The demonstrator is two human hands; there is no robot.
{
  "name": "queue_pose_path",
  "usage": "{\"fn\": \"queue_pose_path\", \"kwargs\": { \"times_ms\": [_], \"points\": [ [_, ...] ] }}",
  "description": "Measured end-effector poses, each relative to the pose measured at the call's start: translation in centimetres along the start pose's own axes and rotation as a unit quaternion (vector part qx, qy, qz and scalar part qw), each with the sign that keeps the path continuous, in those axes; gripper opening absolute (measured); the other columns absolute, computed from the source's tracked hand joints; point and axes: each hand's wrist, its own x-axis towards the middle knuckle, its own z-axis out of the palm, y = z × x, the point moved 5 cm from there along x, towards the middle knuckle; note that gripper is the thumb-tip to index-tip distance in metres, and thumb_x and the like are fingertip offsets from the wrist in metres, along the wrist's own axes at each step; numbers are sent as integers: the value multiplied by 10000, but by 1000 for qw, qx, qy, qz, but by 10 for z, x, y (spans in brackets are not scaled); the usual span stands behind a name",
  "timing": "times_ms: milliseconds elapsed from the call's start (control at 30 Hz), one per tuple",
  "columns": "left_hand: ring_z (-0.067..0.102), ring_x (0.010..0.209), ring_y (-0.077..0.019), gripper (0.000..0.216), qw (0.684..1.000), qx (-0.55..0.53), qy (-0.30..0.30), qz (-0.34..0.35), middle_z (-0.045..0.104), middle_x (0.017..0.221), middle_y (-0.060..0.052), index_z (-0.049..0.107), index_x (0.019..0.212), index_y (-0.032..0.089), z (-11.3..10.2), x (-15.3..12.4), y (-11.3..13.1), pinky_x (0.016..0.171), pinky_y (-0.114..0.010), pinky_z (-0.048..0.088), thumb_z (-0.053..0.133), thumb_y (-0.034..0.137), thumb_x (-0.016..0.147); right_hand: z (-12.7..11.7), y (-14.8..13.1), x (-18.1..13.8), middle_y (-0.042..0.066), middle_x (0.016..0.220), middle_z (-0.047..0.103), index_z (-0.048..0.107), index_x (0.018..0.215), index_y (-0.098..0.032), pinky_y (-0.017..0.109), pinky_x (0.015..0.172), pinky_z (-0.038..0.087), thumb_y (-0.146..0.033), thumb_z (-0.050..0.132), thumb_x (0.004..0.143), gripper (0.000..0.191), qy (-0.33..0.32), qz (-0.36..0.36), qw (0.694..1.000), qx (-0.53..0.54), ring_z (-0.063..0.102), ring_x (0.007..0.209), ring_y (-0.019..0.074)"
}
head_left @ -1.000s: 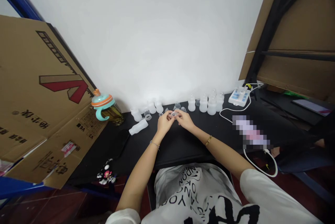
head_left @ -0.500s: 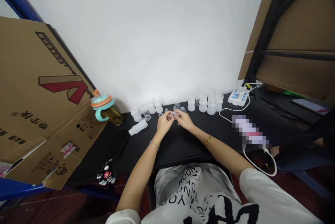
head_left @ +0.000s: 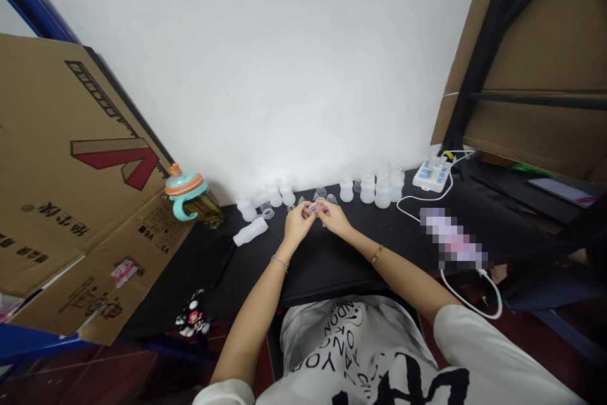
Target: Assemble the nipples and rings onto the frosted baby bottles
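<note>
So both hands are pinched together on one tiny clear plastic piece (head_left: 315, 207), held just above the black worktop (head_left: 332, 259) near the back row of stuff. The left hand (head_left: 297, 223) and right hand (head_left: 334, 217) are almost touching each other, fingertips closed on that little part from either side. It's too small and see-through to say exactly what it is, looks like a ring or a cap. My guess is it weighs basically nothing and is a bit slick, the kind of thing that pops out of your grip if you squeeze wrong, so holding it by the rim with fingertips like this seems right. Probably stiff enough not to crush, but I wouldn't bet on it. Around it: a group of small white bottles (head_left: 374, 187) standing right of the hands, a few more to the left by the wall, and one bottle lying on its side (head_left: 250, 230). There's a sippy cup (head_left: 190, 193) with a teal and orange lid at the left, next to a big cardboard box (head_left: 71, 190), and a white power strip (head_left: 431, 174) off to the right.
</note>
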Motion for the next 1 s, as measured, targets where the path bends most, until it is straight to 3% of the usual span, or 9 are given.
{"fn": "queue_pose_path", "kwargs": {
  "times_ms": [1000],
  "points": [
    [630, 676, -138, 203, 1000, -2, 0, 0, 680, 759, 30, 706, 1024, 219, -1, 0, 2, 693, -250, 473, 678, 261, 827, -2, -4, -2, -18, 813, 719, 704, 1172, -216, 225, 565, 500, -173, 558, 920, 294, -1, -8, 1000, -13, 594, 491, 100]
  ]
}}
